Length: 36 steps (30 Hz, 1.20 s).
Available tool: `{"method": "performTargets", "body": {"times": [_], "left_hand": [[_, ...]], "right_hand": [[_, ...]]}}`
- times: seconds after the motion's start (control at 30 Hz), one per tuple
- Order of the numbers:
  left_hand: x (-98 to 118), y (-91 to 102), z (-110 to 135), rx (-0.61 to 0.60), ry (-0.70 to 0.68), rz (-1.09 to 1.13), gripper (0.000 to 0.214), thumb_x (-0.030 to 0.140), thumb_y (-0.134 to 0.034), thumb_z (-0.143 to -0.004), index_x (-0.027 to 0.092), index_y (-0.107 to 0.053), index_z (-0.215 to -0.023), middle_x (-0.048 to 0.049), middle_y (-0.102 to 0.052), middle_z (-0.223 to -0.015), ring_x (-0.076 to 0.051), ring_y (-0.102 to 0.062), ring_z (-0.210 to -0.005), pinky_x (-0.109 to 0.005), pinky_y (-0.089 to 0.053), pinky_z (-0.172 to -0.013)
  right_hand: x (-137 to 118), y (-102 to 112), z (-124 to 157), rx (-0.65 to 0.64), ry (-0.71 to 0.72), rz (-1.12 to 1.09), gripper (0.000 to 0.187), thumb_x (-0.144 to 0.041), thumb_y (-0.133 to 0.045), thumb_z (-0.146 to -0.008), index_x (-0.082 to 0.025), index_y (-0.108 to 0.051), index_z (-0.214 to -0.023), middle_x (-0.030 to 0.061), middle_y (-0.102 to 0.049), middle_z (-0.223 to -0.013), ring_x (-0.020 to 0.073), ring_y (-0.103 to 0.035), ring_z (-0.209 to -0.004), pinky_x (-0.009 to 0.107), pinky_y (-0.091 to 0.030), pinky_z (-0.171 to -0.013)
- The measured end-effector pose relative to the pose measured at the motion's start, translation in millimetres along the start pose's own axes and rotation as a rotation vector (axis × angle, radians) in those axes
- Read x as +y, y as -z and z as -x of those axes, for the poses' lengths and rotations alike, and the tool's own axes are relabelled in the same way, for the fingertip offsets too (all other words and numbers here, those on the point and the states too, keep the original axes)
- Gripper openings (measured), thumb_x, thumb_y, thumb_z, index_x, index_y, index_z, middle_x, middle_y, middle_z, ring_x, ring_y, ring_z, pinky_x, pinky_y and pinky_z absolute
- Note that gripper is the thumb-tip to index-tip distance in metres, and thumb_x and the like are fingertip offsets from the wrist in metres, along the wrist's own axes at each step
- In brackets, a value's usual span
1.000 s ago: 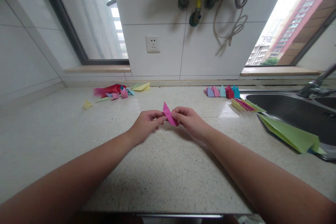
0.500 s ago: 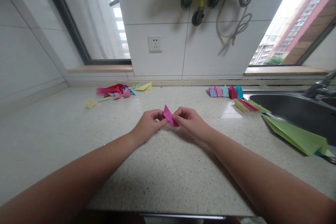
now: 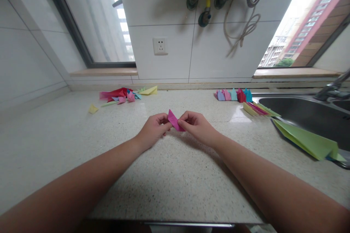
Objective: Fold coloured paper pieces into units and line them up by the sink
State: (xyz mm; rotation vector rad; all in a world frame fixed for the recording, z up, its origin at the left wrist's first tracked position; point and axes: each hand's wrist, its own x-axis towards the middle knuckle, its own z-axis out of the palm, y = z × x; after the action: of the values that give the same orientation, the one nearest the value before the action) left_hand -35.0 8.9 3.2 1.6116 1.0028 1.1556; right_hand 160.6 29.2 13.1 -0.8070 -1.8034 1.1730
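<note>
A small piece of folded pink paper [image 3: 174, 121] is held between my two hands, just above the speckled countertop [image 3: 153, 182]. Its upper corner comes to a point, and a lower flap reaches toward the right. My left hand [image 3: 155, 128] pinches its left edge between thumb and fingers. On the other side, my right hand [image 3: 197, 126] grips the lower right part, thumb over the paper. The fingertips hide some of its folds.
Several folded coloured papers [image 3: 117, 94] lie at the back left, near a small yellow piece [image 3: 93, 109]. Back right stands a row of small folded paper shapes [image 3: 233, 95]. Folded strips [image 3: 257, 109] and a green paper plane [image 3: 306, 140] lie by the sink [image 3: 295, 111].
The pink paper leans a little more to the left, its point tilting over. Both hands keep hold of it with hardly any shift; the whole view has moved slightly.
</note>
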Motion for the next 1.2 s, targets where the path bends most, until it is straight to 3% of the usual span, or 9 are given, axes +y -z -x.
{"method": "performTargets", "body": {"times": [0.43,0.63,0.8,1.03,1.2], "left_hand": [[5.3,-2.8,0.8,0.044,-0.042,-0.091,0.017,0.034,-0.066,-0.083,0.017,-0.062,-0.081,0.0039,-0.054,-0.064,-0.007,-0.047,-0.048,-0.019,-0.038,-0.044],[-5.3,0.5,-5.6,0.031,0.048,0.03,0.021,0.031,-0.07,-0.079,0.016,-0.066,-0.093,-0.0037,-0.065,-0.082,-0.013,-0.06,-0.067,-0.023,-0.049,-0.051],[-2.8,-1.8,-5.4,0.041,0.117,0.119,0.026,0.034,-0.073,-0.078,0.015,-0.065,-0.094,-0.0063,-0.067,-0.085,-0.015,-0.062,-0.072,-0.024,-0.05,-0.052],[1.6,-3.4,-2.9,0.076,0.103,0.144,0.028,0.036,-0.074,-0.077,0.017,-0.071,-0.097,-0.0084,-0.07,-0.096,-0.019,-0.063,-0.088,-0.025,-0.051,-0.061],[1.5,-4.1,-2.8,0.085,0.105,0.113,0.025,0.036,-0.075,-0.076,0.017,-0.073,-0.092,-0.007,-0.07,-0.091,-0.017,-0.062,-0.08,-0.026,-0.05,-0.062]], "right_hand": [[5.9,0.4,-0.4,0.042,0.06,0.124,0.017,-0.033,-0.064,-0.084,-0.017,-0.063,-0.078,0.0034,-0.066,-0.076,0.0141,-0.055,-0.067,0.028,-0.042,-0.063],[5.0,3.4,0.7,0.113,0.086,0.307,0.015,-0.031,-0.061,-0.086,-0.018,-0.065,-0.08,0.0034,-0.067,-0.075,0.0143,-0.055,-0.066,0.028,-0.04,-0.061],[0.9,6.8,0.7,0.218,0.178,0.506,0.01,-0.029,-0.064,-0.084,-0.02,-0.067,-0.079,0.0032,-0.066,-0.076,0.0159,-0.055,-0.069,0.029,-0.04,-0.063],[-2.0,5.2,2.1,0.204,0.299,0.595,0.007,-0.024,-0.066,-0.082,-0.021,-0.064,-0.076,0.0024,-0.065,-0.075,0.017,-0.054,-0.073,0.03,-0.039,-0.068],[-2.9,1.3,2.7,0.204,0.32,0.64,0.011,-0.018,-0.066,-0.076,-0.021,-0.057,-0.07,0.0015,-0.06,-0.071,0.0161,-0.053,-0.07,0.029,-0.038,-0.066]]}}
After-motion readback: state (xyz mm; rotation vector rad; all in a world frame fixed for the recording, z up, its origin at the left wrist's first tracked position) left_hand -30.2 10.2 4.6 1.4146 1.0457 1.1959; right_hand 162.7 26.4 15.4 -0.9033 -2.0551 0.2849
